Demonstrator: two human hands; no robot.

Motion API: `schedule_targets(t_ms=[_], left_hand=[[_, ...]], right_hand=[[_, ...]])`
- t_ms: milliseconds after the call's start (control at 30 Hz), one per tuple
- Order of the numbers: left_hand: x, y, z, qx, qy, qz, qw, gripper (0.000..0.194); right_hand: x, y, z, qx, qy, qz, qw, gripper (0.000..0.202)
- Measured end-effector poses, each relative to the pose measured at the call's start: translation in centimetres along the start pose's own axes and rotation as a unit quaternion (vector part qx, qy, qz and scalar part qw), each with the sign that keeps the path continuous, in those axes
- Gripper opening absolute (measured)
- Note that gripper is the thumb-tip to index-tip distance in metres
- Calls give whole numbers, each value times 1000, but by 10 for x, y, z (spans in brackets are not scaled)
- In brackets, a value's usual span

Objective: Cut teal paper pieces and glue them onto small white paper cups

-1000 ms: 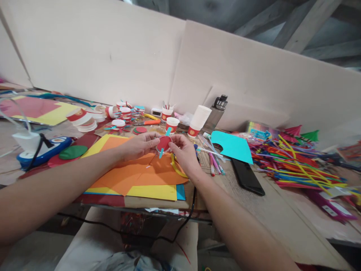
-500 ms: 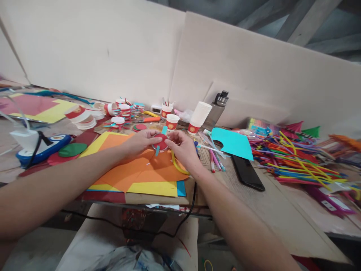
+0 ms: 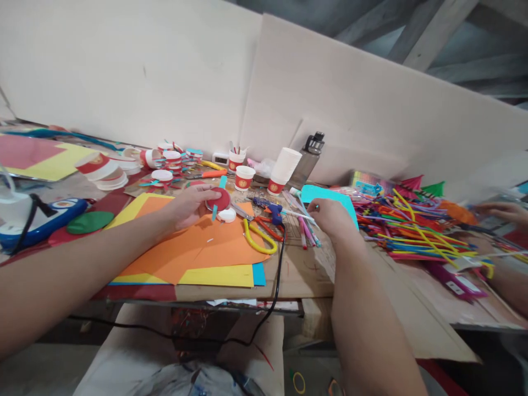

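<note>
My left hand (image 3: 193,203) pinches a red paper disc (image 3: 218,198) by its left edge. Light-blue strips stick out above and below the disc. Just below it, on orange paper (image 3: 193,242), sits a small white round piece (image 3: 226,215), perhaps a cut cup base. My right hand (image 3: 332,217) is over the turquoise sheet (image 3: 325,193) with its fingers curled; whatever they grip is hidden. Close to those fingertips ends the white stick of a blue glue gun (image 3: 274,213). Yellow-and-orange-handled scissors (image 3: 259,242) lie between my hands.
Behind stand a paper cup (image 3: 245,178), a cup stack (image 3: 284,169) and a bottle (image 3: 307,159). Several cut cups (image 3: 103,169) are at left, near a blue power strip (image 3: 49,220). Pipe cleaners (image 3: 416,236) pile up at right, beside another person's hand (image 3: 505,212). A black cord (image 3: 278,275) hangs over the edge.
My right hand has left the red disc and moved right to the turquoise sheet. The left hand keeps the disc. Scissors, glue gun and white piece are uncovered; another person's hand appears at right.
</note>
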State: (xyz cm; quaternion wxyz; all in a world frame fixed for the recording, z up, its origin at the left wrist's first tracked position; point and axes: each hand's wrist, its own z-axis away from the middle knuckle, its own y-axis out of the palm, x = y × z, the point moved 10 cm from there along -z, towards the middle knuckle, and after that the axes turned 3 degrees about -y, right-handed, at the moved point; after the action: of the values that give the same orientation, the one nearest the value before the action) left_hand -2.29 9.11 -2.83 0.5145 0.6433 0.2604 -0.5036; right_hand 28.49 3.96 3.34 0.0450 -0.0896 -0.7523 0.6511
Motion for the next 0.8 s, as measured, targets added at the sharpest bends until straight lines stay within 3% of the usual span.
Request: schedule_targets(t_ms=[100,200,400,533,633,800], left_hand=[[0,-1,0,-5,-7,16,1000,8],[1,-4,-1,-16,-14,24,999,7],[3,-2,0,-13,-29,31,999,5],[4,-2,0,-12,-34,11,999,5],[6,-3,1,-16,-41,-3,999,3],[7,13,6,53,-48,-44,996,9]], right_hand=[[14,30,5,110,-49,44,992,29],[27,45,8,145,-81,46,985,23],[40,51,3,141,-143,24,979,21],[40,41,2,116,-171,9,978,17],[33,28,0,71,-164,-5,984,15],[14,17,-3,37,-101,-24,994,17]])
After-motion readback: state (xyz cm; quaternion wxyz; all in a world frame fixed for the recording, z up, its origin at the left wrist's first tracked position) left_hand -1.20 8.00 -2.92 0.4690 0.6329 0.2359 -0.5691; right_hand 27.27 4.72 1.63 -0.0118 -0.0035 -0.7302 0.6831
